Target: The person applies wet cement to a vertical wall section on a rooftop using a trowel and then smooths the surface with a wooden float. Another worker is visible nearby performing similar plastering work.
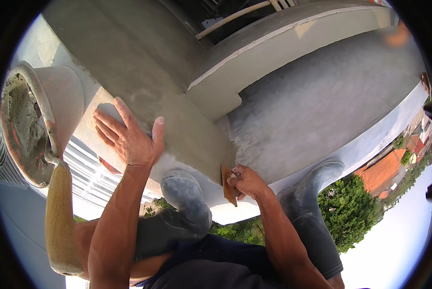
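Note:
My right hand [248,183] is closed around a thin, flat orange-brown scraper [227,182]. Its blade stands on edge against damp grey plaster [204,139], beside the corner where two plastered surfaces meet. My left hand [138,143] has its fingers spread and holds nothing. It is over the pale outer edge of the plastered ledge, its fingertips near a small shadow; whether the palm presses down I cannot tell. Left of it, a tilted bucket [64,89] contains wet grey mortar [25,125]. A tool with a wooden handle [60,216] juts from the bucket's rim toward me.
My grey-smeared boots [183,190] [317,180] are on either side of the right hand, by the ledge's outer edge. A raised plastered lip [273,60] curves across the back. Below lie corrugated roofing [88,168], trees [348,209] and orange-tiled roofs [382,168].

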Available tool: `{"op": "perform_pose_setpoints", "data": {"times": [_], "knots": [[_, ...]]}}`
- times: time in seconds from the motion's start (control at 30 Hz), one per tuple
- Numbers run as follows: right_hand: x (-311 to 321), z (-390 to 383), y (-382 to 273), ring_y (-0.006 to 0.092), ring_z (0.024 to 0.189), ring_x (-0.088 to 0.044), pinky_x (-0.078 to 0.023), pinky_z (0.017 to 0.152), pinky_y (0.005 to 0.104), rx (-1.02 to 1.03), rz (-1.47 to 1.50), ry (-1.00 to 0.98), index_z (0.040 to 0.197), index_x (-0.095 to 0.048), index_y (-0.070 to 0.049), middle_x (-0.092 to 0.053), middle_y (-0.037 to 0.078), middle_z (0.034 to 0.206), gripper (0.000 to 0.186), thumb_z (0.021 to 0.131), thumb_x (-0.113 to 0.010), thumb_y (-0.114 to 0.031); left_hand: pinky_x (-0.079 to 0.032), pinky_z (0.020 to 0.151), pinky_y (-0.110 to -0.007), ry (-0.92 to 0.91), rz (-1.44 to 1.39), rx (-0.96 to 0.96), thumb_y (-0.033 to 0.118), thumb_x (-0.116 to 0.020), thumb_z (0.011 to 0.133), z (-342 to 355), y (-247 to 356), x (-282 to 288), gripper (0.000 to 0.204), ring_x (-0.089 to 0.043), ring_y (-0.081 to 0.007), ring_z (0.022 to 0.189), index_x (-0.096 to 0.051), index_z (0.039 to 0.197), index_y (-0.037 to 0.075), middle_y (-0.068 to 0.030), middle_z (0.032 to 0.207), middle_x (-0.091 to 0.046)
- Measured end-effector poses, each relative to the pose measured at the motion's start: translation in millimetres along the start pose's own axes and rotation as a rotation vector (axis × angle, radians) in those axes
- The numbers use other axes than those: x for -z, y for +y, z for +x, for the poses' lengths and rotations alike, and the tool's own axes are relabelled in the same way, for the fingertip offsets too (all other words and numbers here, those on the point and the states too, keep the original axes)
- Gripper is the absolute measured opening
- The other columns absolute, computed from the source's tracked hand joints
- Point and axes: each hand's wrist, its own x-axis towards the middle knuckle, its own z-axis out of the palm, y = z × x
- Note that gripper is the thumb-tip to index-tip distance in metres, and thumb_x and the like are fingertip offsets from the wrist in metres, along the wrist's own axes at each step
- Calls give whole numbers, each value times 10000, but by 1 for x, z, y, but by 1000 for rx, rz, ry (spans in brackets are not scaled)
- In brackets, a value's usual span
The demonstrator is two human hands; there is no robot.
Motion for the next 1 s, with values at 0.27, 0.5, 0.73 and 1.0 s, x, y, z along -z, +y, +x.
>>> {"op": "perform_pose_setpoints", "data": {"times": [0.27,0.5,0.73,1.0], "knots": [[41,95,-10,300,1046,-760,-704,648,357,12,-127,256,1467,-582,51,-699,243,1328,562,981,-706,-201,-68,1238,-764,10,-36,-20,627,-665,927,1,-1,2,1142,-78,-688,1548,-142,1722,-4,-544,1633,-74],[21,182,-36,264,966,-729,-694,654,360,67,-60,67,1379,-617,55,-710,168,1196,475,985,-720,-190,-41,1239,-762,-23,-18,-14,624,-656,928,-1,-2,3,1143,-52,-687,1552,-133,1715,-20,-552,1629,-63],[0,40,-33,283,959,-746,-700,632,365,93,-19,-51,1336,-630,101,-707,199,1109,480,958,-741,-174,-32,1274,-713,6,-19,12,626,-601,962,0,2,1,1089,-28,-623,1597,-116,1731,28,-482,1686,-30],[21,52,-39,262,1040,-749,-679,648,382,90,-73,160,1422,-602,48,-720,191,1190,557,951,-741,-215,-76,1238,-778,1,-104,23,578,-655,939,-3,0,6,1083,-78,-693,1551,-168,1719,6,-533,1649,-52]]}}
